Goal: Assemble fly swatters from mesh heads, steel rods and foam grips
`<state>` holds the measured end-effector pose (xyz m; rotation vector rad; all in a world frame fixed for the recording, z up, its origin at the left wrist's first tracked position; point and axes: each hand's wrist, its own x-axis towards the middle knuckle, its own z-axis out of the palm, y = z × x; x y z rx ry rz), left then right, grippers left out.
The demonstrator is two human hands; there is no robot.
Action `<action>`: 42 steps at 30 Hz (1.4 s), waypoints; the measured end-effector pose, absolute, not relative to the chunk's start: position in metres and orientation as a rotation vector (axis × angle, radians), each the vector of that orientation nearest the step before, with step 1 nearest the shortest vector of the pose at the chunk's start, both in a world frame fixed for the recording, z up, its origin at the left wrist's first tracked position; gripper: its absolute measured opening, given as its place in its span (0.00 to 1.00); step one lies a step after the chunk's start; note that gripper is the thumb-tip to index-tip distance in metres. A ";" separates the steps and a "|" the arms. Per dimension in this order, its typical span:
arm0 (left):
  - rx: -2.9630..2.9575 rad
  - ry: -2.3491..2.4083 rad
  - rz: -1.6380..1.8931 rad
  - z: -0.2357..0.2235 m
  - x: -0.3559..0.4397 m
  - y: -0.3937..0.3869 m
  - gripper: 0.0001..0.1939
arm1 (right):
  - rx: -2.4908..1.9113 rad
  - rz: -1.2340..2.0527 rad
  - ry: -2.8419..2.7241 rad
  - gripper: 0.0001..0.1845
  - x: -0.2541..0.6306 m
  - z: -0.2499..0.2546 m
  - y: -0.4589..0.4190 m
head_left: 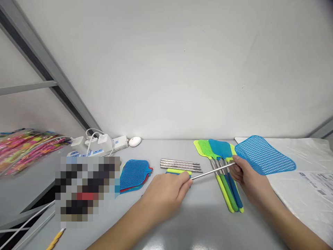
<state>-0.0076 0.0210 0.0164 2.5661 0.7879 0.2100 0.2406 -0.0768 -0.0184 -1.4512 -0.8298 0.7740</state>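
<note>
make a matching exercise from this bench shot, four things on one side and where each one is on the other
Things:
1. blue swatter head
2. metal rods
3. stack of loose heads
4. power strip

Places:
A. back edge by the wall, chargers plugged in
B. held up at the right hand
C. lying left of the rods
D. just beyond the left hand

Pairs: 1-B, 2-D, 3-C, 4-A

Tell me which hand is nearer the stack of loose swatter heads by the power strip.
Left. The left hand sits just right of the loose swatter heads; the right hand is farther right, holding the blue swatter.
</note>
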 end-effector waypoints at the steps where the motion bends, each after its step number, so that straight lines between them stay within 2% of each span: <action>1: 2.621 0.809 0.214 0.014 -0.007 0.021 0.16 | -1.421 0.813 -0.782 0.25 0.237 -0.019 -0.075; 4: 2.733 0.812 0.205 0.002 -0.002 0.013 0.16 | -1.413 0.885 -0.783 0.25 0.219 -0.023 -0.074; 9: 2.864 0.635 0.325 -0.017 0.004 -0.006 0.17 | -1.553 0.889 -1.172 0.28 0.191 -0.027 -0.084; 15: 2.946 0.613 0.353 -0.018 0.005 -0.001 0.19 | -1.603 0.891 -1.346 0.28 0.183 -0.017 -0.091; 22: 3.090 0.745 0.338 0.005 -0.003 0.029 0.21 | -1.585 0.841 -1.091 0.28 0.205 -0.005 -0.086; 29: 3.222 0.996 0.583 0.024 -0.022 0.056 0.20 | -1.220 0.759 -0.715 0.27 0.260 0.004 -0.081; 36: 3.091 0.944 0.624 0.011 -0.015 0.036 0.15 | -1.179 0.688 -0.654 0.26 0.257 -0.004 -0.076; 42: 3.105 0.783 0.616 -0.006 -0.002 0.014 0.11 | -1.437 0.806 -0.973 0.27 0.214 -0.019 -0.079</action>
